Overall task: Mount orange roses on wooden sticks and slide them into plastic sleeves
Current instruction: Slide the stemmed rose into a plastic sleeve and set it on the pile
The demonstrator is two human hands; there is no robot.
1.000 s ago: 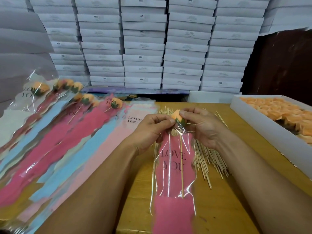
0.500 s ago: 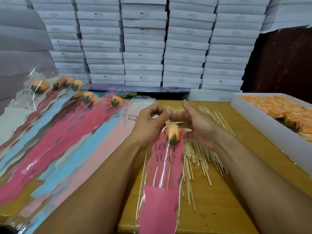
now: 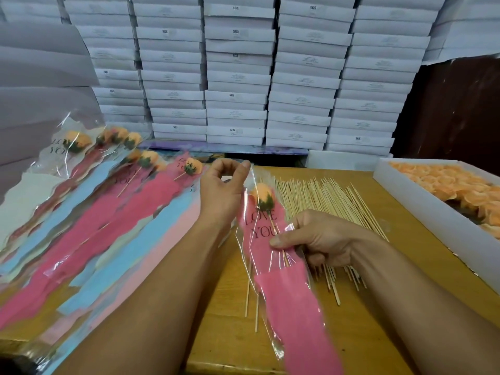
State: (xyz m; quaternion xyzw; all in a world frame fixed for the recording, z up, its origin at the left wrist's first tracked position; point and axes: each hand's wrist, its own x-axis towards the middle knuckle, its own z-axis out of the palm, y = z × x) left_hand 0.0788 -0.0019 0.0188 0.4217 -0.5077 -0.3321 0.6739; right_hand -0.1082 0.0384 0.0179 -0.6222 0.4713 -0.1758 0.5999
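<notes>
An orange rose [image 3: 262, 194] on a wooden stick sits inside a clear plastic sleeve [image 3: 286, 290] with a pink panel printed LOVE YOU. My left hand [image 3: 223, 190] pinches the sleeve's top edge above the rose. My right hand [image 3: 316, 239] grips the sleeve's middle, with the thumb over the stick. A spread of loose wooden sticks [image 3: 322, 204] lies on the table behind the sleeve. Several loose orange roses [image 3: 454, 188] fill a white box at the right.
Finished sleeved roses [image 3: 108, 209] in pink, blue and white lie fanned over the table's left side. The white box's near wall [image 3: 422, 209] runs along the right. Stacks of white cartons [image 3: 238, 77] form a wall behind the wooden table [image 3: 378, 307].
The rose has gone deeper into the sleeve. My right hand moved down from the top to grip the sleeve's middle, and the sleeve's lower end swung to the right.
</notes>
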